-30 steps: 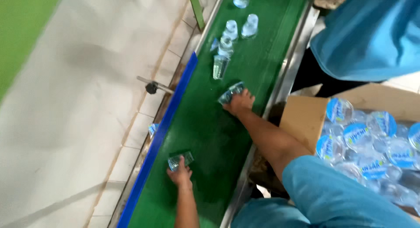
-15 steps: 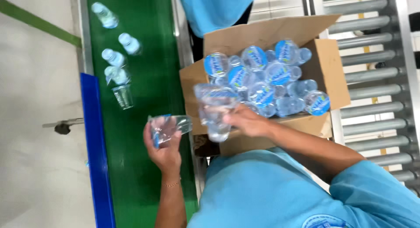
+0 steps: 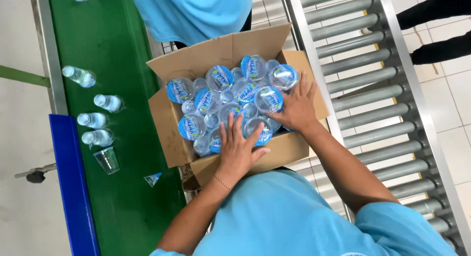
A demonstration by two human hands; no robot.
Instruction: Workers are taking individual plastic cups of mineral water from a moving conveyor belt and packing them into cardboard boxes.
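Your left hand (image 3: pixel 239 149) lies flat, fingers spread, on the sealed clear plastic water cups with blue foil lids (image 3: pixel 230 96) that fill the open brown cardboard box (image 3: pixel 171 138); it presses on the cups at the box's near edge and grips none of them. Your right hand (image 3: pixel 296 106) is also spread open, palm down on the cups at the box's right side, touching the lids there. The cups lie heaped in the box, some lid up, some on their sides. Left of the box runs a green conveyor belt (image 3: pixel 108 50), where several more sealed cups (image 3: pixel 98 121) lie on their sides, and one empty clear cup (image 3: pixel 107 160) stands beside them. Right of the box is a metal roller conveyor (image 3: pixel 373 89). Beyond the box stands another person in a light blue shirt (image 3: pixel 196 10).
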